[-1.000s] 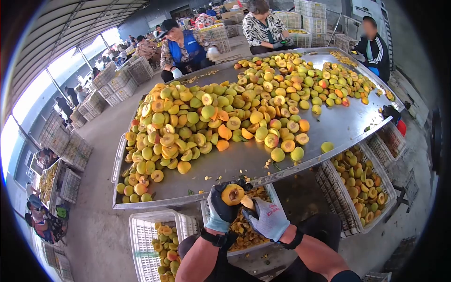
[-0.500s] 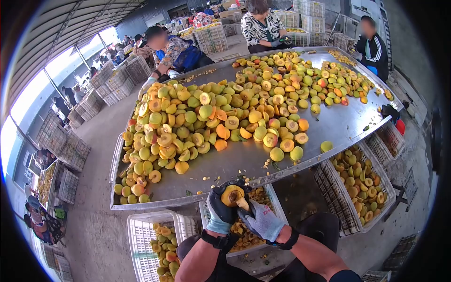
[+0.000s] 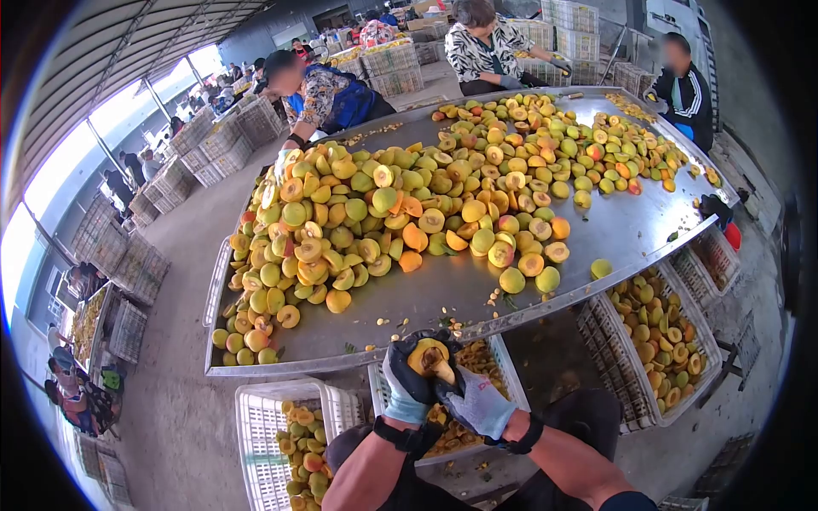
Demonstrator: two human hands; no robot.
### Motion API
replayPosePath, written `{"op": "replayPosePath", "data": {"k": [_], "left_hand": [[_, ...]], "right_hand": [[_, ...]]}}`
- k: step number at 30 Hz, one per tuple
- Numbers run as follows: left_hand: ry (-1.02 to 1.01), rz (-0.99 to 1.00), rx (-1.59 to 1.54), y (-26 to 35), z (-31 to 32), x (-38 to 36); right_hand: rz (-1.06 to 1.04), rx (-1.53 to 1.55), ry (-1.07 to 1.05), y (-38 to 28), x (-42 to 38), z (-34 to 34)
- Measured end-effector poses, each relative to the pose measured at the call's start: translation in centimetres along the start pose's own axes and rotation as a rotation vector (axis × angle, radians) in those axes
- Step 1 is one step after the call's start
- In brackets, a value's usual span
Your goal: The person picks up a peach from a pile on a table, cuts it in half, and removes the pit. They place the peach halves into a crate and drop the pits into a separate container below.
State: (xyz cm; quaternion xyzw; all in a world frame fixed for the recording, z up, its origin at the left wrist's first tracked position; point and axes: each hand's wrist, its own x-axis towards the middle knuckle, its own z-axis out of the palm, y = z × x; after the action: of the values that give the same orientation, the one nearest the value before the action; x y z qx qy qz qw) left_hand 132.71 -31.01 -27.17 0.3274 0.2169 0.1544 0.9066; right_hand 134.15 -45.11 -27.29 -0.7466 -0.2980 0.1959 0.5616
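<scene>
Over the table's near edge, my left hand [image 3: 409, 383], in a grey-blue glove with dark palm and fingers, is closed round a halved yellow peach [image 3: 428, 355]. Its cut side faces up, with a brown hollow in the middle. My right hand [image 3: 477, 399], gloved alike, is closed against the fruit from the right. A short tan piece [image 3: 445, 371] sticks out from its fingers into the hollow; whether it is a tool's end or a covered thumb I cannot make out. Below both hands stands a white crate [image 3: 509, 375] of cut fruit pieces.
A metal table [image 3: 443, 289] bears a large heap of halved peaches [image 3: 341, 213]. A white crate [image 3: 256, 426] of fruit stands at lower left, another crate [image 3: 596, 341] at right. Co-workers sit round the table: one person [image 3: 332, 94] at left, another [image 3: 486, 47] behind, a third [image 3: 686, 94] at right.
The view has shifted slightly, so the table appears a little further right. My hands keep hold of the peach almost unchanged. The person behind has stretched an arm out to the right.
</scene>
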Motion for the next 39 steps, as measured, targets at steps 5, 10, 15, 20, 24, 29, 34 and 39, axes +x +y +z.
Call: {"op": "replayPosePath", "data": {"k": [5,10,15,20,24,29,34,39], "left_hand": [[-0.149,0.021,0.005,-0.9,-2.2,1.2],[-0.174,0.007,0.295,0.0,-1.2,0.8],[-0.376,-0.068,0.479,1.2,-1.8,1.7],[-0.244,-0.061,0.345,-0.4,-1.8,1.6],[-0.095,-0.045,0.008,-1.4,-1.9,1.8],[-0.412,0.054,0.099,-1.5,-3.3,2.0],[-0.455,-0.029,0.229,1.4,1.3,1.5],[-0.347,0.106,0.303,1.3,0.7,0.2]], "right_hand": [[0.061,0.084,-0.061,-0.4,-0.2,-0.8],[0.145,0.25,-0.166,2.1,-0.5,-1.0],[0.45,0.385,-0.343,-1.8,-0.4,-3.4],[0.507,0.506,-0.344,-1.3,-0.4,-2.9],[0.463,0.457,-0.361,-1.1,0.0,-2.4],[0.064,0.022,-0.147,1.5,-0.2,-0.2],[0.644,1.047,-0.395,-2.7,-0.3,-4.2],[0.708,1.167,-0.637,-1.2,0.1,-3.4]]}}
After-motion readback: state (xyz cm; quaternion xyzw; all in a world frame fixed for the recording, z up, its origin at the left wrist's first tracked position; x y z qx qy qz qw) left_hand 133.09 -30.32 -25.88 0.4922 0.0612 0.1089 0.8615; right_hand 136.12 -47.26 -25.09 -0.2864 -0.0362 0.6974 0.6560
